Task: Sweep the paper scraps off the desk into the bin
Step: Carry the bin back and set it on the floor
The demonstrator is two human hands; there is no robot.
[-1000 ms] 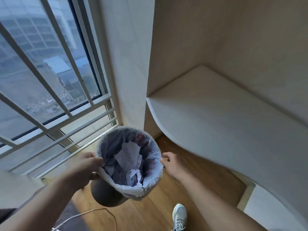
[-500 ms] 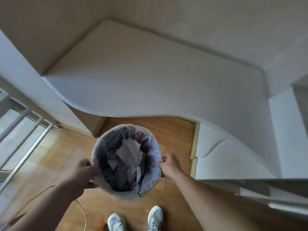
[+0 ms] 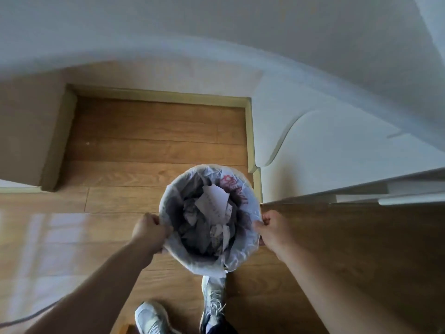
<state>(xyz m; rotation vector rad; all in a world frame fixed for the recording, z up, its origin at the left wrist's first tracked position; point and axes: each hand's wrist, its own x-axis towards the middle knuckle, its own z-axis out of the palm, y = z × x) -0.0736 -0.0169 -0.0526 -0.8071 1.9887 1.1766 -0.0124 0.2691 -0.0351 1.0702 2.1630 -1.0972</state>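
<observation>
A round bin (image 3: 250, 249) lined with a thin white plastic bag is held above the wooden floor, seen from straight above. Crumpled paper scraps (image 3: 213, 206) lie inside it, one flat piece with writing on top. My left hand (image 3: 150, 231) grips the bin's left rim. My right hand (image 3: 272, 226) grips the right rim. The white desk (image 3: 337, 75) runs across the top and right of the view, and no scraps show on the part I can see.
Wooden floor (image 3: 149, 141) fills the recess under the desk, bordered by a pale skirting. A white curved side panel (image 3: 325, 150) stands to the right of the bin. Two light sneakers (image 3: 151, 317) are below the bin. A thin cable (image 3: 21, 320) crosses the bottom left.
The view has swung away from the window and tilted down to the floor. Both hands have carried the bin rightwards, in front of the desk recess.
</observation>
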